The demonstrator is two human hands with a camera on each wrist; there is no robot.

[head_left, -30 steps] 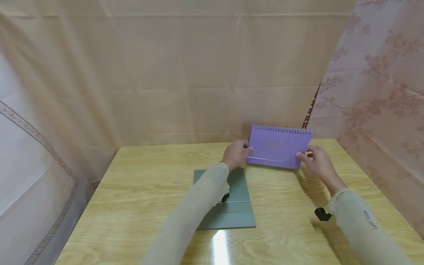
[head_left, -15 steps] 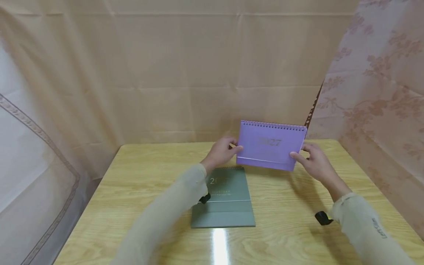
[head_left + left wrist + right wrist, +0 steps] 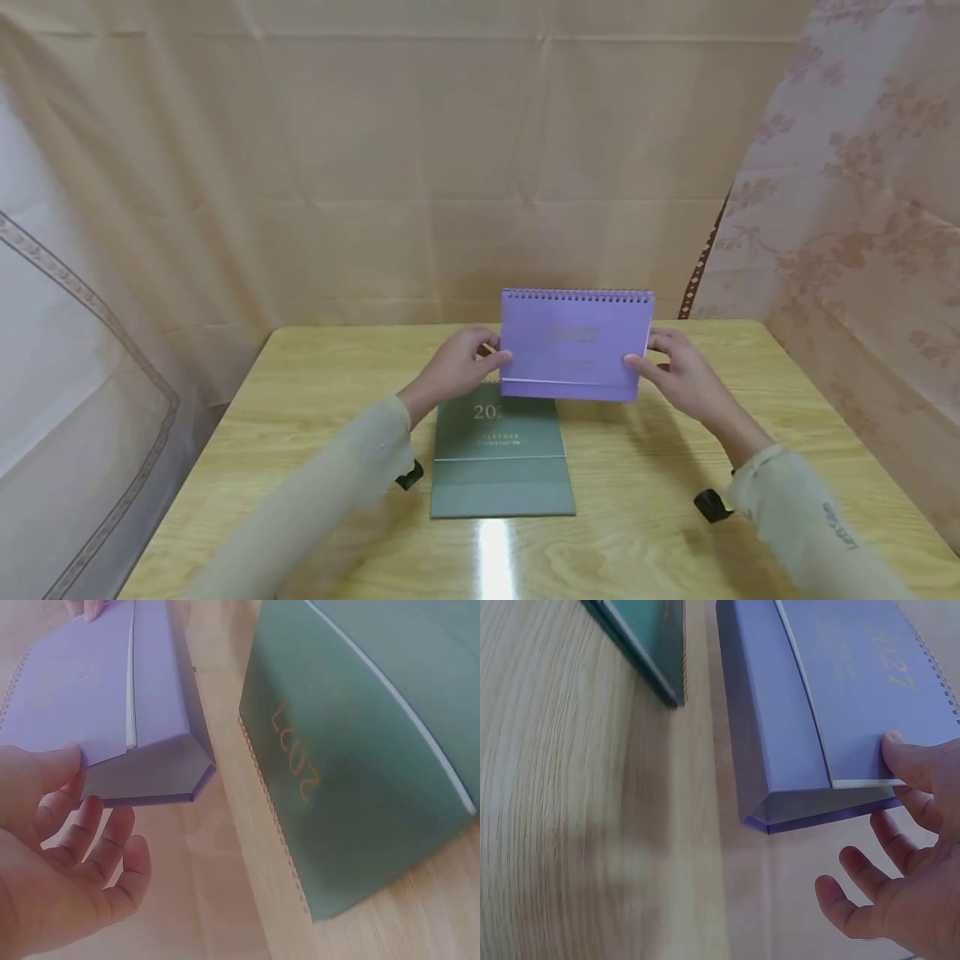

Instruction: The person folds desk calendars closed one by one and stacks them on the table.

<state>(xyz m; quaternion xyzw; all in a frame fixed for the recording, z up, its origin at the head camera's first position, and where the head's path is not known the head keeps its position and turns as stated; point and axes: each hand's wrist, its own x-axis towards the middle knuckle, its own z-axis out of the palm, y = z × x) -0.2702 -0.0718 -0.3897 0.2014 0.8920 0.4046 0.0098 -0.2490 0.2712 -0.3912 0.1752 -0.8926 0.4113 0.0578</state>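
Note:
A purple spiral-bound desk calendar [image 3: 573,342] hangs upright above the far part of the table, its coil along the top edge. My left hand [image 3: 457,367] pinches its left edge, thumb on the front cover. At the opposite edge, my right hand [image 3: 686,375] grips it the same way. In the left wrist view the purple calendar [image 3: 82,690] shows its folded stand spread into a wedge. Just below and nearer lies a green desk calendar [image 3: 501,467] flat on the table, its top right corner hidden behind the purple one. Neither hand touches the green calendar.
The wooden table [image 3: 315,400] has a bright light reflection near its front. Behind it hangs a beige curtain [image 3: 375,167], close to the far edge. A floral cloth [image 3: 862,208] borders the right side, and a pale cloth [image 3: 67,375] the left.
Both hands have carried the purple calendar leftward, from the far right to behind the green calendar. The left forearm has swung left, uncovering more of the green calendar, which stays in place.

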